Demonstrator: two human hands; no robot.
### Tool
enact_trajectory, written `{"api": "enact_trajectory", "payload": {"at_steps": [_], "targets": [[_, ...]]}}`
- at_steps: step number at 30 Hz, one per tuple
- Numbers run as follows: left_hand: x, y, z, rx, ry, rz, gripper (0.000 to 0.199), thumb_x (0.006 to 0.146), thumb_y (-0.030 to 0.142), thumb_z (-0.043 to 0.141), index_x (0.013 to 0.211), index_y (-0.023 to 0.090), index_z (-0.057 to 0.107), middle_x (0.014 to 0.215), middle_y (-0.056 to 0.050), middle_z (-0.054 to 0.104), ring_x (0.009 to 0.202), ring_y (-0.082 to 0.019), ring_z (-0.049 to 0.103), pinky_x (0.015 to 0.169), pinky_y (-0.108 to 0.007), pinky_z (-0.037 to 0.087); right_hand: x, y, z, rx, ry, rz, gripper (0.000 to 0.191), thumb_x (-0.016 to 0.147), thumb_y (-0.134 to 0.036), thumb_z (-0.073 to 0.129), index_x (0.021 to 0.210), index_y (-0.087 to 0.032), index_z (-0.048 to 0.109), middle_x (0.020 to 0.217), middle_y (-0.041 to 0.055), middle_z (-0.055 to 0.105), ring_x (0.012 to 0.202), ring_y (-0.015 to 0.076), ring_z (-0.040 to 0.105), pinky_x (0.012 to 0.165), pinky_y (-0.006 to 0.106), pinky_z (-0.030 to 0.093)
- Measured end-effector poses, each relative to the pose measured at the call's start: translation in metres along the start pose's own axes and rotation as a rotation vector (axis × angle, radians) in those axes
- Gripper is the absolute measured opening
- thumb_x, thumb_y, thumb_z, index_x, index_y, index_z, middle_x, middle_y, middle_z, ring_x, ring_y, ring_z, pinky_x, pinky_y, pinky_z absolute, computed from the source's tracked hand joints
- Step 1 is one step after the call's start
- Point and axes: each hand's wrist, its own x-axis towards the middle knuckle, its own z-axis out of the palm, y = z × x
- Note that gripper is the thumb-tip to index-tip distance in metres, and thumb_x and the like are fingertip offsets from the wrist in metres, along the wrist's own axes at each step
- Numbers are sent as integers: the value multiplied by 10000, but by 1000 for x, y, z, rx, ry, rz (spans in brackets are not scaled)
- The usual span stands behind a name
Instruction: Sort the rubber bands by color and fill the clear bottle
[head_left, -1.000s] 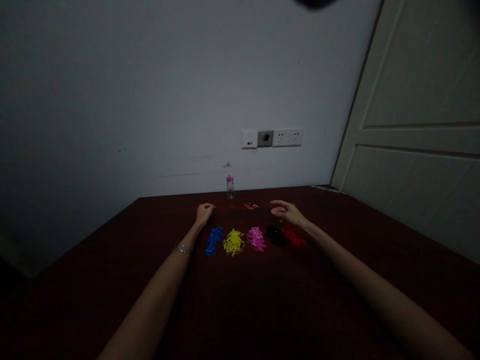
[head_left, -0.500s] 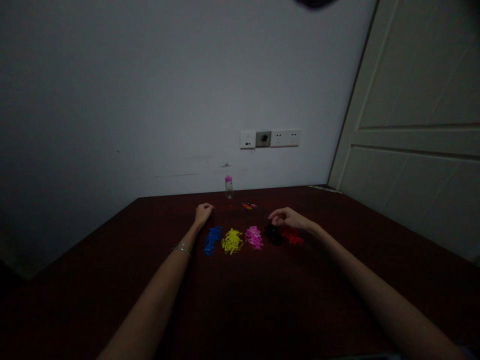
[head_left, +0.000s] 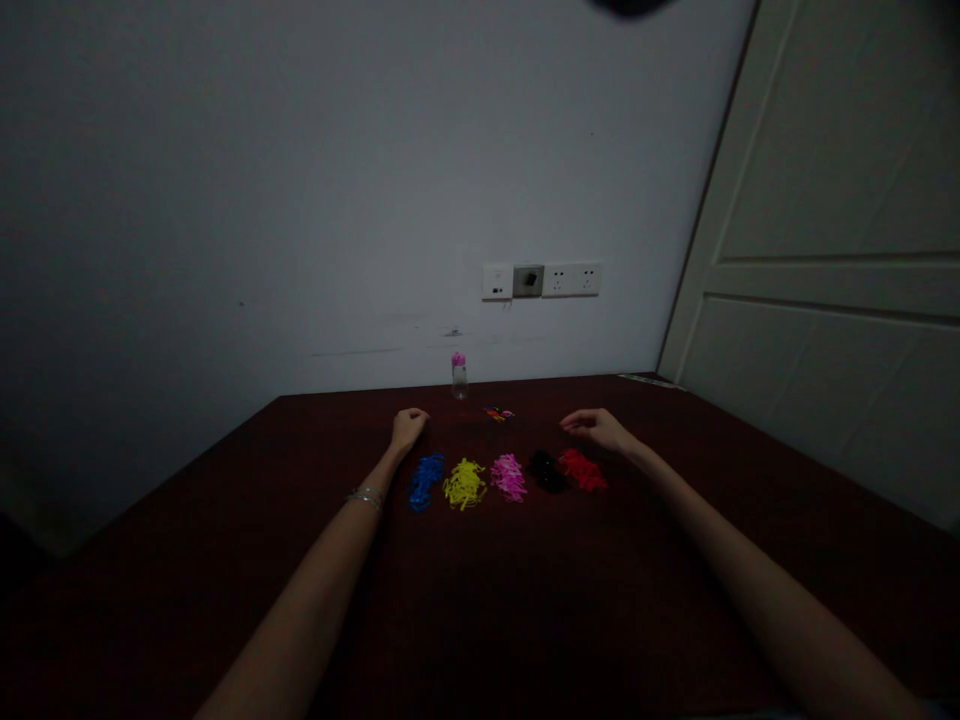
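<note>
Loosely curled, my left hand (head_left: 409, 428) rests on the table just beyond a pile of blue bands (head_left: 426, 482); nothing shows in it. My right hand (head_left: 598, 429) is over the table beyond the red bands (head_left: 583, 470), its fingers stretched out to the left and no held thing visible. Between the two sides lie piles of yellow bands (head_left: 465, 484), pink bands (head_left: 509, 478) and black bands (head_left: 547, 471), in one row. They look like small rubber bands. A few mixed-colour pieces (head_left: 498, 413) lie farther back, too small to make out.
A small clear bottle (head_left: 460, 380) with a pink top stands near the table's back edge. Behind the dark red table (head_left: 480, 590) is a wall with sockets (head_left: 571, 280). A pale door panel (head_left: 832, 300) is at the right. A thin strip (head_left: 651, 381) lies at the back right.
My right hand has moved right and slightly back, from over the black bands to beyond the red ones, and its fingers have straightened. The left hand has stayed put.
</note>
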Motion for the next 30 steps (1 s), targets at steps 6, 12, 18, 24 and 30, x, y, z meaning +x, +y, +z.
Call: {"api": "enact_trajectory", "payload": {"at_steps": [6,12,18,24,30], "targets": [[1,0,1,42,-6,5,204,668,195,508,727,127,691,522,-15,588,536,-125,526,550,-208,387,1,30,-7,-148,264,-81,200,635,-146,503,733,-149,677,775,50,688,753,171,620,723,271,471],[5,-2,1,89,-29,0,224,691,207,499,767,118,689,520,1,567,527,-107,510,509,-183,365,5,42,-6,-210,255,-148,284,616,-135,439,747,-156,690,777,39,694,774,171,624,775,278,459],[10,7,0,108,-30,-68,236,695,190,497,799,112,694,523,-10,581,525,-107,526,509,-177,386,8,48,-5,-239,274,-124,311,615,-140,427,767,-159,698,792,42,696,760,173,624,726,262,464],[8,32,17,301,-231,76,202,664,211,556,767,117,702,678,-45,656,646,-135,584,591,-193,427,7,48,-4,-275,289,-124,327,616,-140,427,795,-164,700,821,34,696,775,174,620,708,253,459],[2,55,50,480,-403,253,218,681,242,574,826,138,698,808,-59,676,753,-150,607,693,-213,444,7,48,-5,-287,281,-119,324,618,-132,432,799,-158,699,837,44,696,787,178,619,736,262,455]]}}
